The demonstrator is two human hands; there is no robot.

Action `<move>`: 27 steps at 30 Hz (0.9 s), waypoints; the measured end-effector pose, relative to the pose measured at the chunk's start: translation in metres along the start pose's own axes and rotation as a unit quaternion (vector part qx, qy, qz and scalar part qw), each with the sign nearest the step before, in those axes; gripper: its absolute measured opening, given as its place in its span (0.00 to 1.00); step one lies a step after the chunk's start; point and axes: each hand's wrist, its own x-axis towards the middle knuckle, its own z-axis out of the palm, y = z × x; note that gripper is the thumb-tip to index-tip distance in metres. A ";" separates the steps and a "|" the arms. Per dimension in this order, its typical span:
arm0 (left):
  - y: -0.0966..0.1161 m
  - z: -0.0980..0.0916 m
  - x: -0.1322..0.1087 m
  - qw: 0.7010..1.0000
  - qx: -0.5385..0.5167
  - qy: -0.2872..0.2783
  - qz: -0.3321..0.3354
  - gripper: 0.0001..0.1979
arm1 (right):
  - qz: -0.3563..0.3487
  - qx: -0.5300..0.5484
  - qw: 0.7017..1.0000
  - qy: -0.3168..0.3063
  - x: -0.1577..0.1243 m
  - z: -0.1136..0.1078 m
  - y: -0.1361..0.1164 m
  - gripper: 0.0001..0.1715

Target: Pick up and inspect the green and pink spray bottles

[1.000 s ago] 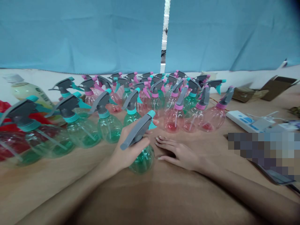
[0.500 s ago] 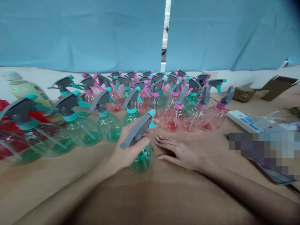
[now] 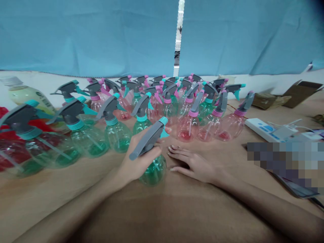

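Note:
My left hand [image 3: 138, 157] is wrapped round the neck of a green spray bottle [image 3: 154, 172] with a grey and teal trigger head, which stands upright on the table [image 3: 192, 206]. Some of its fingers pass behind the head and are partly hidden. My right hand [image 3: 193, 165] rests palm down on the tabletop just right of that bottle, fingers stretched out, holding nothing. Behind my left hand stand more green spray bottles [image 3: 118, 135] with teal collars. Beyond my right hand are pink spray bottles [image 3: 187, 130] with pink collars.
Many more spray bottles crowd toward the blue cloth [image 3: 101, 37] at the back. A pale yellow bottle [image 3: 29, 98] stands at far left. On the right are a white power strip [image 3: 263, 129], an open cardboard box [image 3: 302, 94] and a flat dark device [image 3: 291, 185], partly blurred out.

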 end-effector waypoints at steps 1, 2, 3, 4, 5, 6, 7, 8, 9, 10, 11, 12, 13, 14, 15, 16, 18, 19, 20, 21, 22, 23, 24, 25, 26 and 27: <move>0.000 0.000 0.000 1.000 0.003 0.004 0.000 0.12 | -0.001 -0.002 1.000 -0.002 0.000 0.000 0.000 0.33; -0.001 0.000 0.000 1.000 0.005 0.006 0.000 0.12 | -0.001 -0.003 1.000 -0.003 0.000 0.000 0.000 0.33; -0.001 0.000 0.000 1.000 0.004 0.007 0.000 0.13 | -0.003 -0.002 1.000 -0.001 0.000 0.000 0.000 0.33; -0.001 0.000 0.000 1.000 0.002 0.008 -0.001 0.13 | -0.004 0.000 1.000 0.002 0.000 0.000 0.000 0.32; -0.001 0.001 0.000 1.000 -0.001 0.008 -0.002 0.14 | -0.005 0.003 1.000 0.005 0.000 0.000 0.000 0.32; 0.000 0.001 0.000 1.000 -0.006 0.006 -0.002 0.15 | -0.005 0.007 1.000 0.009 -0.001 0.001 0.000 0.32; 0.000 0.001 0.000 1.000 -0.012 0.000 -0.002 0.17 | -0.006 0.009 1.000 0.013 -0.001 0.001 0.000 0.32; 0.000 0.001 0.000 1.000 -0.018 -0.006 -0.001 0.18 | -0.005 0.011 1.000 0.016 -0.001 0.001 0.000 0.32; 0.001 0.001 0.000 1.000 -0.024 -0.011 -0.002 0.19 | -0.003 0.011 1.000 0.018 -0.001 0.001 0.000 0.31; 0.001 0.001 0.000 1.000 -0.026 -0.012 -0.003 0.19 | -0.002 0.009 1.000 0.020 -0.001 0.001 0.000 0.31; 0.001 0.001 0.000 1.000 -0.024 -0.009 -0.005 0.18 | -0.002 0.005 1.000 0.021 -0.001 0.002 0.000 0.31; 0.001 0.001 -0.001 1.000 -0.021 -0.002 -0.008 0.17 | -0.002 0.001 1.000 0.020 -0.001 0.001 0.000 0.31; 0.001 0.001 -0.001 1.000 -0.019 0.003 -0.009 0.17 | -0.003 -0.003 1.000 0.018 -0.001 0.001 0.000 0.31; 0.001 0.001 -0.001 1.000 -0.019 0.006 -0.008 0.16 | -0.004 -0.006 1.000 0.015 -0.001 0.001 0.000 0.31; 0.001 0.000 -0.001 1.000 -0.019 0.006 -0.005 0.16 | -0.004 -0.007 1.000 0.012 -0.001 0.001 0.000 0.30; 0.000 0.000 -0.001 1.000 -0.019 0.006 -0.002 0.15 | -0.004 -0.007 1.000 0.010 -0.001 0.001 0.000 0.30; -0.001 0.000 -0.001 1.000 -0.010 0.004 0.000 0.15 | -0.002 -0.005 1.000 0.010 0.000 0.000 0.000 0.29; -0.002 0.000 -0.001 1.000 -0.002 0.006 -0.001 0.15 | -0.001 -0.002 1.000 0.012 0.000 0.000 0.000 0.29; -0.002 0.000 -0.001 1.000 0.005 0.009 -0.004 0.14 | -0.001 0.002 1.000 0.013 0.000 0.000 0.001 0.29; -0.003 0.000 -0.001 1.000 0.010 0.012 -0.006 0.14 | -0.002 0.005 1.000 0.015 0.000 0.000 0.001 0.29; -0.003 0.000 -0.001 1.000 0.012 0.013 -0.006 0.13 | -0.002 0.008 1.000 0.017 0.000 0.000 0.001 0.29; -0.003 0.000 -0.001 1.000 0.011 0.013 -0.004 0.13 | -0.003 0.009 1.000 0.018 0.000 0.001 0.001 0.29; -0.003 0.000 -0.001 1.000 0.011 0.012 -0.002 0.12 | -0.004 0.009 1.000 0.017 0.000 0.001 0.002 0.28; -0.003 0.000 -0.001 1.000 0.011 0.008 0.000 0.12 | -0.004 0.008 1.000 0.015 0.000 0.001 0.002 0.28; -0.003 -0.001 -0.001 1.000 0.015 0.004 0.004 0.12 | -0.004 0.007 1.000 0.013 0.000 0.001 0.002 0.28; -0.003 -0.001 -0.001 1.000 0.023 0.002 0.008 0.13 | -0.003 0.005 1.000 0.010 0.000 0.001 0.002 0.28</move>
